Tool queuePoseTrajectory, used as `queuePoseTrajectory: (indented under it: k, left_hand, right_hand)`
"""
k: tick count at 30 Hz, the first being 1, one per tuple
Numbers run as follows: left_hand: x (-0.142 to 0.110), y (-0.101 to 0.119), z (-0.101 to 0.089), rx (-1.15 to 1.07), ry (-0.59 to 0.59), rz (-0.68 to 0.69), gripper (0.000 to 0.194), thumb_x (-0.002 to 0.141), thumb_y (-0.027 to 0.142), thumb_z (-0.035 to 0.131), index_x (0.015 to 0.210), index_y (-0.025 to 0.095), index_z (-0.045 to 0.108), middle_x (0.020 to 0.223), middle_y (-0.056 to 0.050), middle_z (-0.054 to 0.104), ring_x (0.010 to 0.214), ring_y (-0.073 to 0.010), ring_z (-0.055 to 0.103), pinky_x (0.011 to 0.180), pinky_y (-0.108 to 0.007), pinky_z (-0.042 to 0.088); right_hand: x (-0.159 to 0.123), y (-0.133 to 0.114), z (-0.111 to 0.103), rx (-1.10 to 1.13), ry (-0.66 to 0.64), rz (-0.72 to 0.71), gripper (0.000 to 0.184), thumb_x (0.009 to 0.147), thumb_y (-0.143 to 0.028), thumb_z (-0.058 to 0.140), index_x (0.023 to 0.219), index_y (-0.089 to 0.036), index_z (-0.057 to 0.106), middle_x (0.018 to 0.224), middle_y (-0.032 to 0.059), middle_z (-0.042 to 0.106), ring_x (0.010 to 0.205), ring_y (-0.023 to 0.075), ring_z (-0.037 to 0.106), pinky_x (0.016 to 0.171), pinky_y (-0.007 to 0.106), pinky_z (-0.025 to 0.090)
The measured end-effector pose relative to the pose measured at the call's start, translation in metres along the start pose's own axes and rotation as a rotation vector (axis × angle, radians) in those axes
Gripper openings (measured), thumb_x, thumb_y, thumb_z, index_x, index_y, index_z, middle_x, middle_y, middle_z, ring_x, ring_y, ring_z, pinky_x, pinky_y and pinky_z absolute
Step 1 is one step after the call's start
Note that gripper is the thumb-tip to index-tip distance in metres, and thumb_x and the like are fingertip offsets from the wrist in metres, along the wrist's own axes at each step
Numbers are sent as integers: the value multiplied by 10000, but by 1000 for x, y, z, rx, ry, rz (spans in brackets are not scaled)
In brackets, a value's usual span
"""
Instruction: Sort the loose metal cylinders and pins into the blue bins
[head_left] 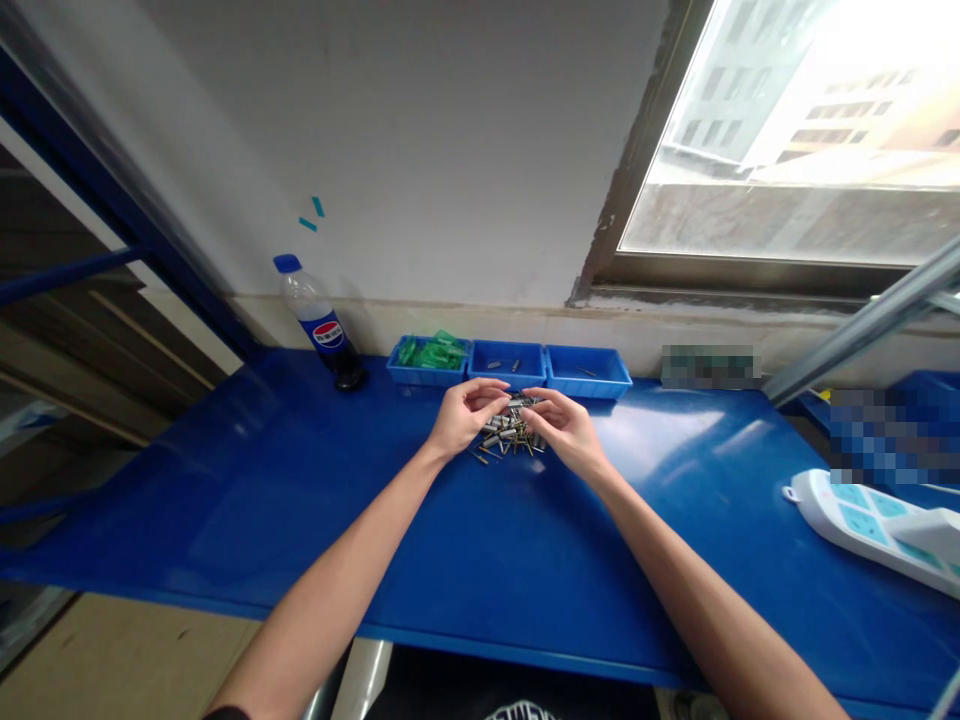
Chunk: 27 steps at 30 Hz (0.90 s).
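Note:
A loose heap of small metal pins and short grey cylinders (pixel 507 432) lies on the blue table. My left hand (pixel 466 415) is at its left edge, thumb and fingers curled toward each other in a pinch. From the right, my right hand (pixel 564 428) reaches over the heap with thumb and forefinger brought close together. Anything between the fingertips of either hand is too small to make out. Just behind the hands stand three blue bins: the left bin (pixel 427 376) holds green plastic pieces, while the middle bin (pixel 507 352) and right bin (pixel 589 385) hold a few small metal parts.
A cola bottle (pixel 327 335) stands at the back left of the blue table (pixel 300 500). On the right lies a white power strip (pixel 862 520), near a slanted metal bar (pixel 862 320). Behind are a wall and a window (pixel 787 220).

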<state>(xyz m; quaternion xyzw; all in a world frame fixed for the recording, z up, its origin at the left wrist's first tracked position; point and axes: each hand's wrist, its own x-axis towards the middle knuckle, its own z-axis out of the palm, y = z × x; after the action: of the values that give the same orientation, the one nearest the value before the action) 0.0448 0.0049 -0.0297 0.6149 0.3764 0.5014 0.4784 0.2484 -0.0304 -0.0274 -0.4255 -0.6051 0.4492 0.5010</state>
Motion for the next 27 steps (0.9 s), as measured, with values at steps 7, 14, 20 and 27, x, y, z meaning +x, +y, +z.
queuePoseTrajectory:
  k: [7,14,20,27]
  left_hand:
    - [-7,1,11,15,-45,-4,351,812,405,826,1048,152,763,1032,-107,814,937,-247,790,875,-359,655]
    - [-2,-3,-9,631,41,207,200,942,209,613,1026,191,794,1101,-72,807,1038,-238,755,1014,-390,590]
    - [5,-16,-33,866,-123,271,324,942,115,545,1101,206,812,1175,-69,794,1125,-249,721,1057,-416,558]
    - [5,-19,-38,858,-148,212,257,952,185,619,1098,226,825,1134,-54,810,1046,-232,759,994,-342,582]
  right_hand:
    - [1,0,3,80,-1,41,385,795,-533,830,999,-209,790,837,53,786,714,204,717,678,328,589]
    - [3,0,-4,-5,93,7,412,783,-529,837,1039,-210,791,884,71,783,755,227,725,701,354,615]
    - [3,-5,-1,93,38,-86,733,841,-447,815,1511,-341,536,1546,116,571,1306,297,641,1080,464,548]
    - [2,1,-4,9,74,-68,469,874,-459,760,1292,-261,679,1337,119,720,1078,255,717,996,453,569]
